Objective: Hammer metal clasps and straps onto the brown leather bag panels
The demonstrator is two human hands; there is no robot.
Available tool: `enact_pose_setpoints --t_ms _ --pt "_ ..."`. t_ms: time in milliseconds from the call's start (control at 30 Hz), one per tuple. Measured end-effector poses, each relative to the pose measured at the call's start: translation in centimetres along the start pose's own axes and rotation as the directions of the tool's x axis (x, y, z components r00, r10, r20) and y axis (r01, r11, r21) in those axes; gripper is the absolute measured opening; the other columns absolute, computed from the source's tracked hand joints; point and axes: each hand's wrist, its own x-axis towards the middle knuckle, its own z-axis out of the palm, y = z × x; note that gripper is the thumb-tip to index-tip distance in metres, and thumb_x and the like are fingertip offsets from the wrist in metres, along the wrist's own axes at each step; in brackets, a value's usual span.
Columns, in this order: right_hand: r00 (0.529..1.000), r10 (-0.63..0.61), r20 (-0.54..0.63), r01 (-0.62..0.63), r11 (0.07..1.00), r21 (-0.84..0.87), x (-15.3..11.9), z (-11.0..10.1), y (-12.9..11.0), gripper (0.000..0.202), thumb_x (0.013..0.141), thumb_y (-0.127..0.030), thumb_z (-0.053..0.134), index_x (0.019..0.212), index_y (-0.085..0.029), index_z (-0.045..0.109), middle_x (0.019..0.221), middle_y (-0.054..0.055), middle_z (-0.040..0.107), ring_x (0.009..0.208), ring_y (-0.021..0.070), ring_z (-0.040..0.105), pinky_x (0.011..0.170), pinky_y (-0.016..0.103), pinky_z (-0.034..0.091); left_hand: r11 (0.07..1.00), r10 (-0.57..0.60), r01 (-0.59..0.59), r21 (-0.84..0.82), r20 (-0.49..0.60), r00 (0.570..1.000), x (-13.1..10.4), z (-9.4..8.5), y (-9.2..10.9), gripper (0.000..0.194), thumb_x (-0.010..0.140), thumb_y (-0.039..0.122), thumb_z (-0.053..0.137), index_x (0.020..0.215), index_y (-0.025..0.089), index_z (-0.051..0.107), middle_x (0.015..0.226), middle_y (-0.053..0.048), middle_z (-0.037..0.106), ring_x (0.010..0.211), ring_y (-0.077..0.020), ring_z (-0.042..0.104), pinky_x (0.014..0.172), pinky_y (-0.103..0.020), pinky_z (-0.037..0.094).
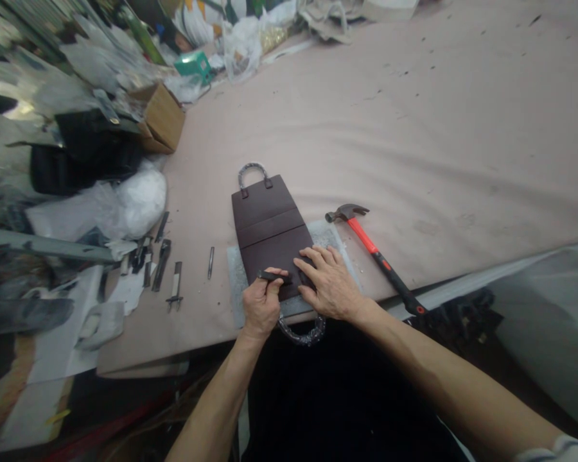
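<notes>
A dark brown leather bag piece (270, 208) lies flat, with creases across its middle. Its far handle (253, 168) and its near handle (301, 337) are both wrapped in clear plastic; the near one hangs over the table edge. My left hand (262, 305) is closed around a short black bar-shaped tool (272, 276), tilted over the near part of the leather; its working end is hard to make out. Fingers spread, my right hand (330, 282) rests on the leather's near right side. Beneath the leather is a pale worn slab (237, 289).
A claw hammer (366, 237) with a red and black handle lies to the right. On the left are a thin metal rod (210, 263), a pronged tool (175, 289) and several dark tools (161, 264). Farther off stand a cardboard box (166, 119) and plastic bags (142, 199).
</notes>
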Motion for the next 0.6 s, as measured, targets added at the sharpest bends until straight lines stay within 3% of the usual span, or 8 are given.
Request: enact_pose_setpoints --t_ms 200,267,333,400,467,600 --pt "0.999 -0.022 -0.04 0.026 0.996 0.091 -0.1 0.2 0.4 0.053 0.088 -0.036 0.066 0.138 -0.018 0.059 0.146 0.016 0.052 0.14 0.0365 0.039 0.12 0.059 0.027 0.994 0.067 -0.068 0.085 0.011 0.998 -0.2 0.4 -0.1 0.017 0.098 0.027 0.053 0.098 0.02 0.069 0.093 -0.005 0.077 0.086 -0.0182 0.074 0.082 -0.029 0.061" --pt "0.994 -0.037 -0.099 0.057 0.976 0.212 -0.3 0.0 1.1 0.049 0.09 -0.038 0.063 0.135 -0.018 0.061 0.142 0.016 0.055 0.136 0.0345 0.045 0.116 0.057 0.034 0.991 0.079 -0.08 0.103 0.011 0.997 -0.2 0.5 -0.3 0.017 0.097 0.027 0.053 0.098 0.02 0.068 0.092 -0.005 0.077 0.087 -0.0185 0.074 0.081 -0.029 0.06" --pt "0.98 0.03 -0.196 0.029 0.955 0.294 -0.6 -0.7 2.3 0.043 0.093 -0.038 0.058 0.131 -0.018 0.061 0.137 0.016 0.058 0.13 0.0316 0.052 0.112 0.052 0.041 0.99 0.084 -0.087 0.107 0.03 0.996 0.0 0.5 -0.4 0.015 0.097 0.027 0.053 0.098 0.021 0.067 0.092 -0.005 0.077 0.085 -0.0185 0.074 0.081 -0.029 0.06" --pt "0.941 0.179 -0.287 -0.102 0.959 0.265 -1.3 -1.9 3.9 0.039 0.094 -0.036 0.055 0.127 -0.015 0.062 0.133 0.018 0.059 0.127 0.0309 0.054 0.112 0.049 0.043 0.991 0.088 -0.093 0.094 0.056 0.995 0.3 0.5 -0.5 0.014 0.096 0.026 0.053 0.098 0.021 0.066 0.091 -0.004 0.076 0.083 -0.0179 0.073 0.081 -0.029 0.059" --pt "0.896 0.323 -0.305 -0.291 0.945 0.148 -2.1 -3.3 5.4 0.039 0.093 -0.034 0.055 0.125 -0.013 0.062 0.128 0.02 0.06 0.125 0.0333 0.054 0.112 0.05 0.043 0.991 0.1 -0.106 0.076 0.076 0.992 0.5 0.5 -0.4 0.013 0.096 0.024 0.054 0.099 0.021 0.066 0.09 -0.003 0.076 0.082 -0.017 0.073 0.081 -0.027 0.058" --pt "0.808 0.584 -0.08 -0.587 0.81 -0.019 -3.5 -5.3 7.6 0.043 0.087 -0.032 0.059 0.123 -0.01 0.061 0.122 0.024 0.058 0.116 0.04 0.056 0.103 0.056 0.046 0.989 0.125 -0.131 0.071 0.081 0.989 0.7 0.6 -0.5 0.012 0.097 0.023 0.053 0.099 0.021 0.065 0.091 -0.003 0.075 0.083 -0.0163 0.073 0.081 -0.026 0.057"
